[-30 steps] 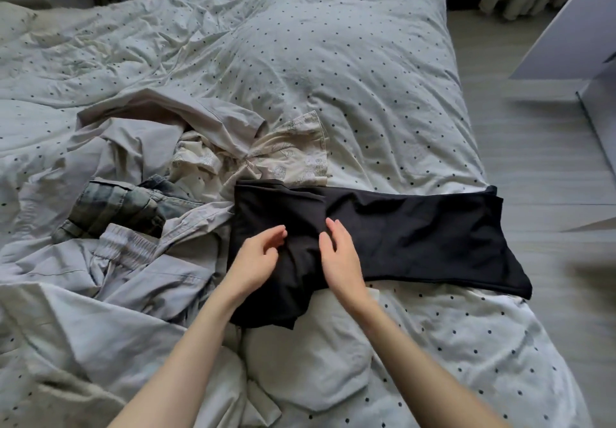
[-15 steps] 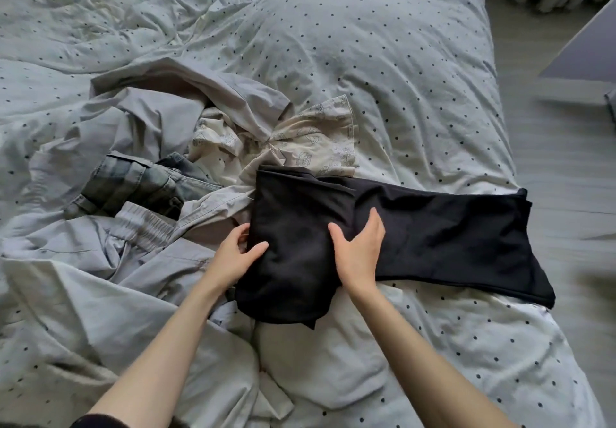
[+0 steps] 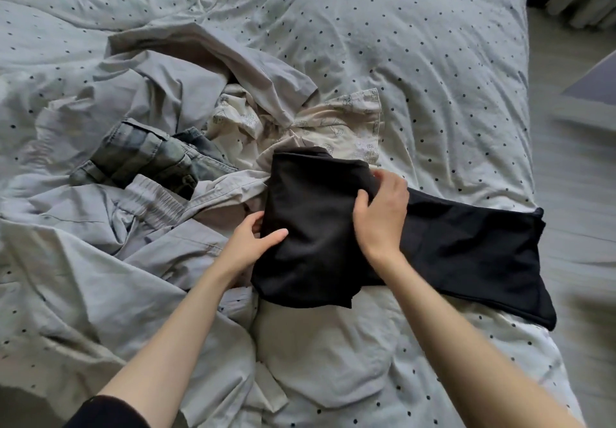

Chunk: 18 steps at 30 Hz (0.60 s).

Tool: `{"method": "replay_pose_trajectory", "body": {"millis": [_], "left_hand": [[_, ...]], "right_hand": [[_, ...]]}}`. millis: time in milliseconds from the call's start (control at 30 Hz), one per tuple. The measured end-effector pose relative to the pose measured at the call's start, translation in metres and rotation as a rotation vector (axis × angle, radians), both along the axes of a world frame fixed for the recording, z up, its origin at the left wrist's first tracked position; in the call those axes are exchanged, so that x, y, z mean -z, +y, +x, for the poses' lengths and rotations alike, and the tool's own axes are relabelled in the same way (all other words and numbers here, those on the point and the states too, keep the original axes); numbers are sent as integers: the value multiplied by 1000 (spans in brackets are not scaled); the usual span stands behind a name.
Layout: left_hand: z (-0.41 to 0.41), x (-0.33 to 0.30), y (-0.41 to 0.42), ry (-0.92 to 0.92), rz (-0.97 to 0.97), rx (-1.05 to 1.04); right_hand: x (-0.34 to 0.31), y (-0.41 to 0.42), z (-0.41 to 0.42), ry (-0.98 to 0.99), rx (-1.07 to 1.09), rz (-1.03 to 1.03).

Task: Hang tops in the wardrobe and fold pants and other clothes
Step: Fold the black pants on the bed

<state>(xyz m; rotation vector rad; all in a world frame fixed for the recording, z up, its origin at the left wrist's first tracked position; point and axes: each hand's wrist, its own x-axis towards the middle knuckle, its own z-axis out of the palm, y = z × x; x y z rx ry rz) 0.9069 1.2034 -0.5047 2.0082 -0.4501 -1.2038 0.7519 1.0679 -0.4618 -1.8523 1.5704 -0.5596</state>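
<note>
Black pants (image 3: 466, 254), on bed (image 3: 433, 61): folding underway; our left hand (image 3: 246, 247) pinches folded edge, right hand (image 3: 381, 217) fingers curled gripping crease; next, we judge, fold remaining leg over

Bare forearms, black left sleeve (image 3: 106, 412)

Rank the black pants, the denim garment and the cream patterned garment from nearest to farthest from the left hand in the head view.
From the left hand:
1. Black pants, held in its grip, on its right.
2. Cream patterned garment, up the bed, beyond the pants' folded end.
3. Denim garment, far to the left in the crumpled pile; its nearest edge lies about as close as the cream one's, so 2 and 3 are nearly tied.
</note>
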Motion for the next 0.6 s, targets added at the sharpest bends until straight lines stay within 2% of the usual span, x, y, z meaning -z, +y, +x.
{"method": "replay_pose_trajectory", "body": {"millis": [67, 100, 133, 233, 333, 467, 600], "left_hand": [[2, 1, -2, 82, 2, -84], [3, 0, -3, 141, 10, -113], [3, -1, -5, 214, 14, -132], [6, -9, -12, 339, 17, -117], [7, -16, -16, 291, 11, -79], [1, -30, -14, 221, -17, -49], [-4, -59, -4, 111, -22, 67]], "right_hand": [[-4, 36, -3, 58, -213, -253], [-1, 54, -8, 113, -338, -318], [4, 68, -15, 195, -460, -317], [23, 79, -34, 429, -692, -69], [34, 70, -44, 453, -731, 10], [29, 70, -45, 388, -741, 81], [14, 77, -50, 283, -745, 178]]}}
